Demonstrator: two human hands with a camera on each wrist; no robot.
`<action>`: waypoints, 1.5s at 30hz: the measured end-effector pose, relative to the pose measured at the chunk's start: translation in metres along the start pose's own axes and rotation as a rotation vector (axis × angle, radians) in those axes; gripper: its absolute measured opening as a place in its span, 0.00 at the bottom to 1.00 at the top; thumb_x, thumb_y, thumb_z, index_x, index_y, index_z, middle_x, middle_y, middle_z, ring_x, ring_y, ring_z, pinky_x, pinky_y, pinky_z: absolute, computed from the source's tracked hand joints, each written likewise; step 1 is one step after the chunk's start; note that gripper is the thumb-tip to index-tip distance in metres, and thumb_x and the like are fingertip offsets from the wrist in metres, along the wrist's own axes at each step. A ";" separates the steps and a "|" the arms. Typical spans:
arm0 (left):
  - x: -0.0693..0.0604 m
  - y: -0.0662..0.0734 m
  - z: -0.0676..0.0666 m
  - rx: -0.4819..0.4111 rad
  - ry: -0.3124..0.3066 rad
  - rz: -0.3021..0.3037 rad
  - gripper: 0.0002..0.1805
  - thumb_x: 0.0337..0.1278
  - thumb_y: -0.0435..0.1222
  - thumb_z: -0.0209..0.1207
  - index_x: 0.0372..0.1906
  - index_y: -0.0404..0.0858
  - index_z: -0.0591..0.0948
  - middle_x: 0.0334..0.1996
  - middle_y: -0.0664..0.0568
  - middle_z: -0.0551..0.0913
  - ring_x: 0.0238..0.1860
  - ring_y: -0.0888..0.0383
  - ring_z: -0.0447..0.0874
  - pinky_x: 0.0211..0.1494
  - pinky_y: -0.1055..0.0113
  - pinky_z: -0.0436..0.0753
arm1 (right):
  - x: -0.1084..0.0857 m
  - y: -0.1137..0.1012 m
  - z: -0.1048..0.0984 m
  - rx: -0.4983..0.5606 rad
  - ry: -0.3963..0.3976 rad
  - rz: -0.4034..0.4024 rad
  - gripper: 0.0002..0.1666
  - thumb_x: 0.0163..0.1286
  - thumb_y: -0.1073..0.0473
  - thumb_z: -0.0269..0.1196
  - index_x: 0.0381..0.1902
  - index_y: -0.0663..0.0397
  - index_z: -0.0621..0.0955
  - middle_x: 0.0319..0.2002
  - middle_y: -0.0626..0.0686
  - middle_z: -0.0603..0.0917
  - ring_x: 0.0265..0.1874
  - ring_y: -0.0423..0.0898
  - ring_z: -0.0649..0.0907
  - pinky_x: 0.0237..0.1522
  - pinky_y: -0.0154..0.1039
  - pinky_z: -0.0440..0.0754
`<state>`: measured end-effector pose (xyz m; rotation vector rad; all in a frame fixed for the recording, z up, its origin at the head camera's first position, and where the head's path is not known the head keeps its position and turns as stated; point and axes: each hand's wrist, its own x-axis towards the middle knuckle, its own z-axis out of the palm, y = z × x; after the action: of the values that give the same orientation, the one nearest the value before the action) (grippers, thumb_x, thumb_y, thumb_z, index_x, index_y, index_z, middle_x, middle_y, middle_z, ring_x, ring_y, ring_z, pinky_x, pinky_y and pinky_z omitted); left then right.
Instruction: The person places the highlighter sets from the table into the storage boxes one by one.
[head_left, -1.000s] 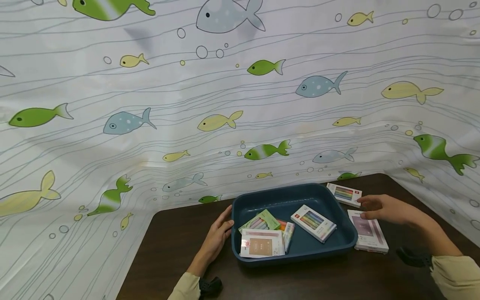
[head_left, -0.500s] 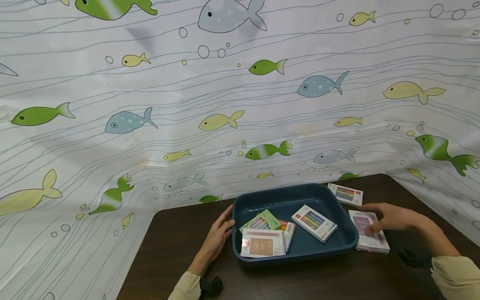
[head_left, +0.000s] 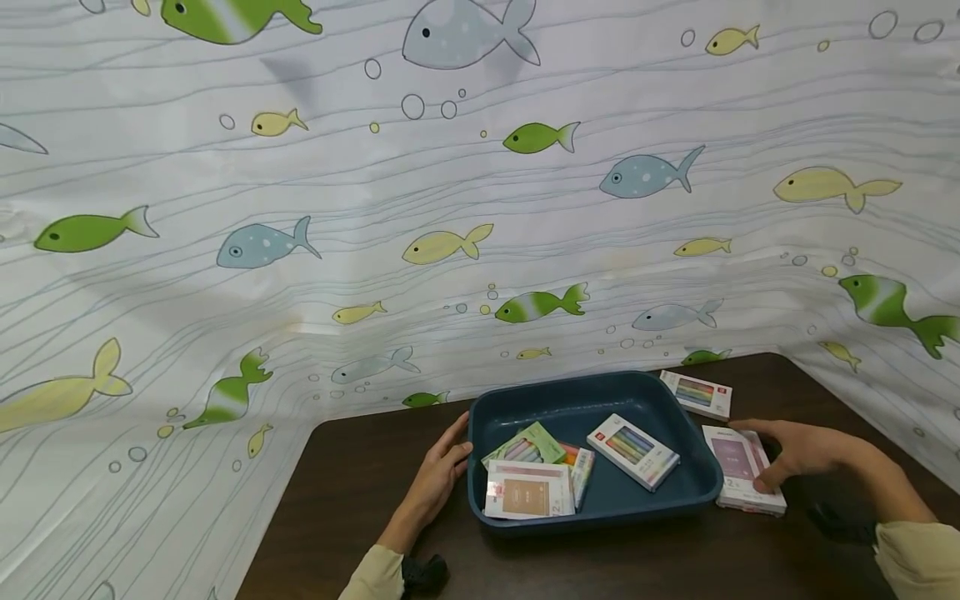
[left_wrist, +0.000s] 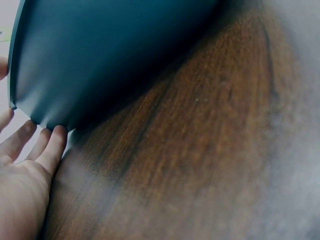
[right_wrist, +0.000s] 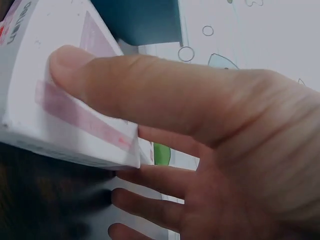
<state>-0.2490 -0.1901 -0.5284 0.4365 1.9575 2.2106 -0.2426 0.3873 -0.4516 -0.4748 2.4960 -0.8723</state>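
A dark blue tray (head_left: 645, 512) stands on the table with several flat boxes inside. My left hand (head_left: 438, 467) rests against its left side, with fairly straight fingers touching the wall; in the left wrist view, fingertips meet the tray (left_wrist: 100, 50) near its lower corner. To the right of the tray lies a white box with a purple panel (head_left: 731, 458). My right hand (head_left: 813, 454) grips this box along its right edge: in the right wrist view, the thumb presses on the top of the white box (right_wrist: 30, 112), while other fingers sit at its edge, partly hidden.
Inside the tray are a green box (head_left: 550, 448), a white box with a brown panel (head_left: 528, 497), an orange-and-white box (head_left: 582, 479) and a windowed box of coloured sticks (head_left: 633, 450). A similar box (head_left: 697, 394) lies behind the held one. A fish-patterned curtain (head_left: 375, 192) borders the dark table (head_left: 337, 483).
My right hand has come down from above the boxes on the right and taken hold of the white box with the purple panel. The left hand stays at the tray.
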 end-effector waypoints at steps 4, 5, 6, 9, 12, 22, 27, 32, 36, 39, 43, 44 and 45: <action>-0.003 -0.003 0.000 -0.015 -0.005 0.000 0.33 0.79 0.39 0.52 0.82 0.49 0.57 0.80 0.49 0.51 0.73 0.45 0.63 0.67 0.57 0.72 | 0.001 0.001 0.003 -0.025 0.006 0.057 0.56 0.58 0.55 0.79 0.72 0.76 0.61 0.65 0.84 0.60 0.60 0.80 0.64 0.53 0.77 0.65; -0.003 -0.003 0.000 -0.012 -0.006 0.001 0.33 0.79 0.39 0.52 0.82 0.49 0.57 0.80 0.49 0.51 0.73 0.45 0.62 0.68 0.56 0.71 | 0.001 0.001 0.003 -0.033 0.011 0.064 0.56 0.57 0.54 0.79 0.72 0.76 0.61 0.65 0.84 0.60 0.60 0.80 0.64 0.53 0.77 0.66; -0.003 -0.002 0.000 -0.005 -0.005 0.001 0.33 0.79 0.39 0.52 0.82 0.49 0.57 0.80 0.49 0.51 0.73 0.45 0.61 0.69 0.54 0.69 | 0.001 0.000 0.003 -0.041 0.019 0.074 0.57 0.57 0.54 0.79 0.72 0.76 0.62 0.65 0.84 0.60 0.59 0.80 0.64 0.54 0.77 0.65; -0.002 0.000 0.000 0.014 0.002 0.008 0.33 0.78 0.40 0.52 0.82 0.50 0.57 0.80 0.48 0.51 0.74 0.45 0.60 0.71 0.48 0.65 | 0.002 -0.003 0.001 -0.072 0.045 0.073 0.57 0.56 0.53 0.79 0.71 0.76 0.63 0.64 0.84 0.61 0.59 0.79 0.66 0.54 0.77 0.66; -0.001 0.000 -0.001 0.022 0.008 -0.002 0.34 0.78 0.41 0.53 0.82 0.50 0.58 0.80 0.48 0.51 0.74 0.46 0.59 0.72 0.47 0.63 | 0.003 -0.005 0.001 -0.093 0.068 0.057 0.57 0.54 0.52 0.80 0.70 0.77 0.64 0.63 0.84 0.61 0.58 0.79 0.66 0.53 0.76 0.66; 0.001 0.000 -0.001 0.004 -0.010 0.004 0.33 0.78 0.39 0.53 0.82 0.49 0.57 0.80 0.48 0.51 0.73 0.46 0.62 0.70 0.53 0.68 | 0.001 -0.004 0.003 -0.097 0.139 0.043 0.59 0.50 0.52 0.82 0.69 0.75 0.64 0.57 0.80 0.63 0.50 0.71 0.70 0.48 0.67 0.74; 0.001 0.000 -0.001 0.003 -0.005 0.003 0.34 0.78 0.41 0.54 0.82 0.50 0.57 0.80 0.48 0.51 0.73 0.46 0.63 0.69 0.54 0.69 | 0.002 -0.006 0.002 -0.058 0.199 0.064 0.56 0.50 0.52 0.82 0.68 0.72 0.67 0.55 0.75 0.65 0.45 0.64 0.71 0.43 0.58 0.76; 0.001 -0.001 -0.001 -0.008 -0.007 0.007 0.34 0.78 0.40 0.53 0.82 0.48 0.57 0.80 0.48 0.51 0.73 0.45 0.63 0.68 0.56 0.71 | 0.002 -0.008 0.000 0.100 0.209 0.009 0.46 0.55 0.61 0.78 0.64 0.77 0.69 0.47 0.64 0.76 0.40 0.57 0.77 0.38 0.49 0.81; 0.001 -0.001 0.000 -0.025 -0.009 0.008 0.34 0.78 0.40 0.53 0.82 0.48 0.57 0.80 0.49 0.50 0.72 0.45 0.64 0.67 0.58 0.72 | 0.000 -0.009 -0.001 0.193 0.213 -0.007 0.42 0.57 0.65 0.76 0.64 0.79 0.70 0.43 0.60 0.78 0.37 0.55 0.80 0.36 0.47 0.83; 0.001 -0.001 0.000 -0.029 -0.009 0.006 0.33 0.78 0.39 0.53 0.81 0.49 0.58 0.80 0.49 0.50 0.72 0.45 0.64 0.66 0.59 0.73 | -0.001 -0.010 -0.001 0.207 0.230 -0.007 0.41 0.58 0.65 0.75 0.64 0.78 0.70 0.46 0.62 0.78 0.37 0.55 0.80 0.36 0.47 0.83; 0.001 0.000 0.001 -0.034 -0.005 0.010 0.34 0.78 0.39 0.53 0.82 0.48 0.57 0.80 0.48 0.50 0.72 0.44 0.64 0.65 0.59 0.74 | -0.002 -0.011 -0.002 0.252 0.225 -0.018 0.42 0.60 0.66 0.74 0.66 0.79 0.68 0.49 0.64 0.77 0.39 0.56 0.80 0.37 0.47 0.83; 0.001 0.000 0.000 -0.034 -0.005 0.012 0.34 0.78 0.38 0.53 0.82 0.47 0.57 0.80 0.48 0.50 0.72 0.45 0.64 0.65 0.59 0.74 | -0.002 -0.011 -0.002 0.264 0.220 -0.022 0.42 0.60 0.66 0.73 0.66 0.79 0.67 0.49 0.64 0.77 0.39 0.57 0.80 0.38 0.47 0.84; 0.001 0.000 0.000 -0.034 -0.004 0.013 0.34 0.78 0.39 0.53 0.82 0.47 0.57 0.80 0.48 0.50 0.72 0.45 0.64 0.65 0.60 0.74 | -0.001 -0.012 -0.002 0.270 0.215 -0.025 0.42 0.61 0.66 0.73 0.67 0.79 0.67 0.49 0.64 0.77 0.40 0.57 0.80 0.38 0.48 0.84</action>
<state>-0.2498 -0.1895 -0.5279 0.4499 1.9181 2.2456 -0.2405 0.3804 -0.4423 -0.3361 2.5104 -1.3094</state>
